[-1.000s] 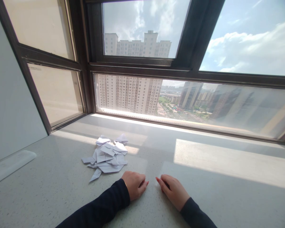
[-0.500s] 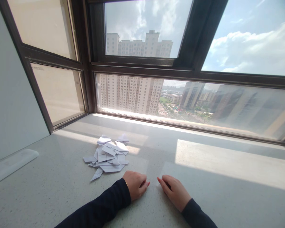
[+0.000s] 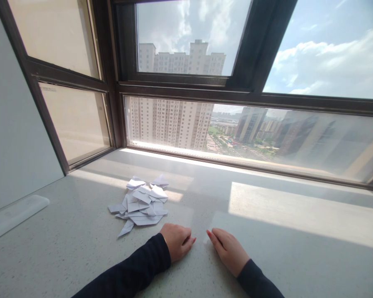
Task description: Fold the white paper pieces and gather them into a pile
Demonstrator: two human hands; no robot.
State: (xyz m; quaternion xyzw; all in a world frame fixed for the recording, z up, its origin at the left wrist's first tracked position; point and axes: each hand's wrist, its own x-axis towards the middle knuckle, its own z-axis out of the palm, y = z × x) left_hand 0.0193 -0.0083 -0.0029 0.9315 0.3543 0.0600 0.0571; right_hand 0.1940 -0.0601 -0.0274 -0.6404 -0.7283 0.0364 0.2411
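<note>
Window panes (image 3: 189,41) in dark frames fill the far side, with tall pale apartment blocks and a clouded blue sky behind the glass. Below them runs a wide, pale speckled stone ledge (image 3: 267,256), crossed by bands of sunlight and shadow. On its left part lies a loose pile of folded papers (image 3: 141,205): white sheets creased into pointed, mostly triangular shapes, overlapping one another at odd angles, with one narrow pointed piece sticking out at the near-left corner and two peaked ones at the far edge. The pile sits partly in sun and partly in shade.

Two dark sleeves come in from the bottom edge. The left hand (image 3: 175,241) rests on the ledge just beside the near-right edge of the pile without touching it, fingers curled loosely under into a soft fist, holding nothing. The right hand (image 3: 228,248) lies flat-sided on the stone near the left one, fingers bent inward, also empty; its nails are painted red. A small gap of bare stone separates the two sets of fingertips.
</note>
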